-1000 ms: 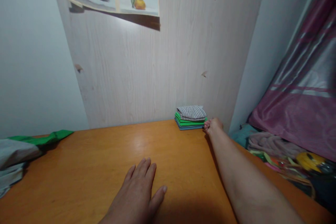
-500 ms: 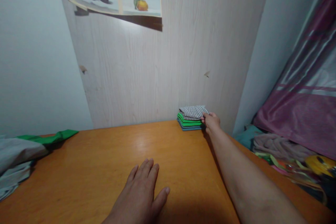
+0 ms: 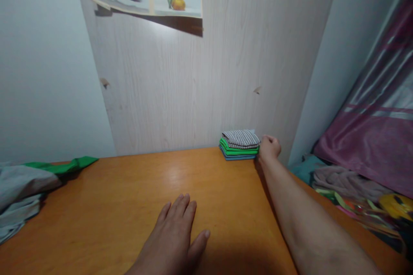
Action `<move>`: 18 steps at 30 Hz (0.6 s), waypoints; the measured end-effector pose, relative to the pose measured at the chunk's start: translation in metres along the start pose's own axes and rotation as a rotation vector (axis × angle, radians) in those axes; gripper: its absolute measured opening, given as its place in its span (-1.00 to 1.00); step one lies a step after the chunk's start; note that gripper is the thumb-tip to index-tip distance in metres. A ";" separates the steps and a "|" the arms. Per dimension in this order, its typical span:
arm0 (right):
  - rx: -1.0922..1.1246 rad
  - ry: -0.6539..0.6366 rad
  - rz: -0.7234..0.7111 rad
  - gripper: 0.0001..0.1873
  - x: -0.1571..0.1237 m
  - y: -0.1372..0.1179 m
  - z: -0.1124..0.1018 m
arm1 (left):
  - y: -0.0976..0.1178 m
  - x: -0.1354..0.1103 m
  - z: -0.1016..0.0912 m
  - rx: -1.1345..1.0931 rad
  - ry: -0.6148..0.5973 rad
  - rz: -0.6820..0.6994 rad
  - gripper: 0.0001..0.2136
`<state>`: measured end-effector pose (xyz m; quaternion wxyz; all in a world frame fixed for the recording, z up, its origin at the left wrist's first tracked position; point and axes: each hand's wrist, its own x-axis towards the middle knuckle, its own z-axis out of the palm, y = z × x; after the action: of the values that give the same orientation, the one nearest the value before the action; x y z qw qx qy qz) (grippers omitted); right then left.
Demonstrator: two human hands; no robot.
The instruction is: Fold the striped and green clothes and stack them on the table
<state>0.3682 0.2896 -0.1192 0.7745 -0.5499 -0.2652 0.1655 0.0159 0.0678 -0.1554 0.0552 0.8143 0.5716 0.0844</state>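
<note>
A small stack of folded cloths stands at the back of the wooden table, against the wall: a grey-and-white striped cloth (image 3: 241, 138) on top, bright green cloth (image 3: 240, 151) under it and blue-grey cloth (image 3: 240, 157) at the bottom. Just off the stack's right side is my right hand (image 3: 270, 147), its fingers curled in and nothing visible in them. Whether its knuckles touch the stack I cannot tell. My left hand (image 3: 174, 232) lies flat on the tabletop near the front, palm down, thumb spread, holding nothing.
Crumpled grey cloth (image 3: 24, 184) and a green cloth (image 3: 72, 165) lie at the table's left edge. Beyond the right edge are a purple curtain (image 3: 364, 142), a brownish bundled cloth (image 3: 348, 180) and a yellow item (image 3: 395, 206). A fruit picture (image 3: 176, 2) hangs on the wall.
My right hand has let go of the striped cloth's right edge and shifted right, its fingers now curled. My left hand and the stack stay in place; the view has turned slightly.
</note>
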 end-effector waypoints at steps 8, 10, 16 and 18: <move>-0.434 -0.244 -0.428 -0.83 0.006 -0.039 0.058 | 0.003 0.000 -0.004 0.013 -0.044 -0.015 -0.26; -0.564 -0.379 -0.448 -0.80 0.008 -0.041 0.077 | 0.005 -0.001 -0.006 0.006 -0.061 -0.022 -0.27; -0.999 -0.748 -0.447 -0.59 0.017 -0.014 0.096 | 0.008 -0.002 -0.011 -0.059 -0.079 -0.015 -0.29; -1.153 -0.836 -0.468 -0.45 0.021 -0.005 0.096 | 0.008 -0.003 -0.011 -0.063 -0.076 -0.010 -0.30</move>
<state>0.3280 0.3726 -0.0857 0.2132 -0.6892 -0.6920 0.0261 0.0200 0.0624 -0.1429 0.1031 0.8119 0.5702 0.0709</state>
